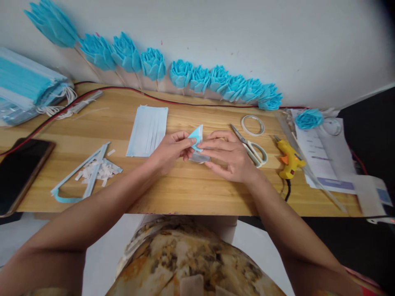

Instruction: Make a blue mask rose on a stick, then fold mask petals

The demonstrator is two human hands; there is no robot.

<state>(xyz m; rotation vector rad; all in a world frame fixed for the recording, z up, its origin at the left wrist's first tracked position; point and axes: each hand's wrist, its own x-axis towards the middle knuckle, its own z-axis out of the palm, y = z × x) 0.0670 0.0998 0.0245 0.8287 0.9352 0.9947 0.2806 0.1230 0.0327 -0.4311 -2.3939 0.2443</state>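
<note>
A small folded piece of blue mask fabric [195, 135], pointed at the top with a white edge, is held up over the middle of the desk. My left hand [173, 147] pinches it between thumb and fingers. From the other side my right hand [230, 154] grips its lower right edge with the fingertips, fingers slightly spread and thumb hidden. Beneath the hands lies a pale, translucent piece [199, 157], partly covered. Left of them is a flat light-blue face mask [148, 131]. Scissors [251, 148] with pale handles lie just right of my right hand.
Several blue fabric flowers [182, 74] on sticks lean along the wall. To the right are a tape roll [253, 125], a yellow glue gun [288, 158] and papers [327, 154]. Leftward lie cut strips [94, 174], a phone [23, 172], a mask pack [27, 86] and a cable [135, 89].
</note>
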